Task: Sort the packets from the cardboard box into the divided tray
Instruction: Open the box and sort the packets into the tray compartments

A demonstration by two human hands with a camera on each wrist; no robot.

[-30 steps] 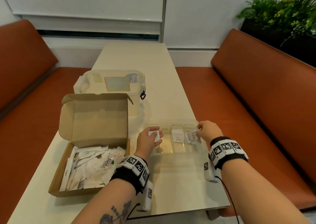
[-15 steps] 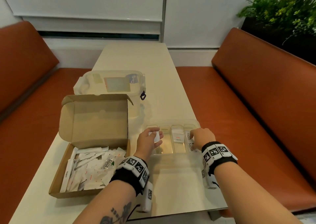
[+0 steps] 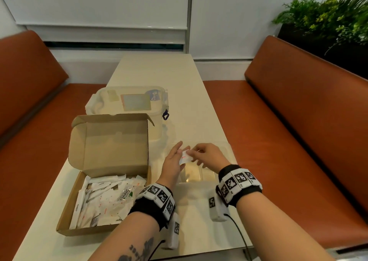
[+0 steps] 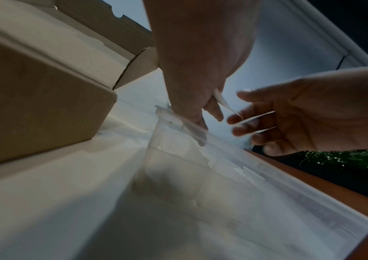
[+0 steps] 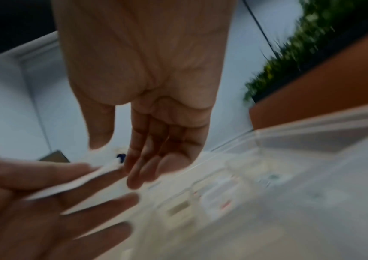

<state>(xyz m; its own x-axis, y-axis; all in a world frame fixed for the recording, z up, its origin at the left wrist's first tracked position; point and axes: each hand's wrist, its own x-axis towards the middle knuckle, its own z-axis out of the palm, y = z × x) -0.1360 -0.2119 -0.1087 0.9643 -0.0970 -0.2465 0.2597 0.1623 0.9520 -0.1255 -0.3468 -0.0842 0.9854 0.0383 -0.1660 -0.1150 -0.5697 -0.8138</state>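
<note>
The open cardboard box [image 3: 83,207] at my left holds several white packets [image 3: 105,199]. To its right lies the clear divided tray [image 3: 192,176]. Both hands hover over the tray's left part. My left hand [image 3: 174,161] holds a few white packets [image 3: 185,158] wedged between its spread fingers; the right wrist view shows these packets [image 5: 71,186] edge-on. My right hand [image 3: 208,155] reaches in from the right with fairly straight fingers. Its fingertips [image 4: 234,120] meet the end of the upper packet [image 4: 222,102], and its thumb stays apart. The hands hide the tray's far compartments.
A clear lidded plastic container [image 3: 129,101] stands behind the box, whose raised lid [image 3: 109,141] faces me. The cream table [image 3: 179,81] is narrow, with orange benches [image 3: 298,141] on both sides. A planter [image 3: 328,21] stands at the back right.
My right hand left the tray's right-hand compartments and moved left to the packets in my left hand. My left hand rose slightly and spread its fingers.
</note>
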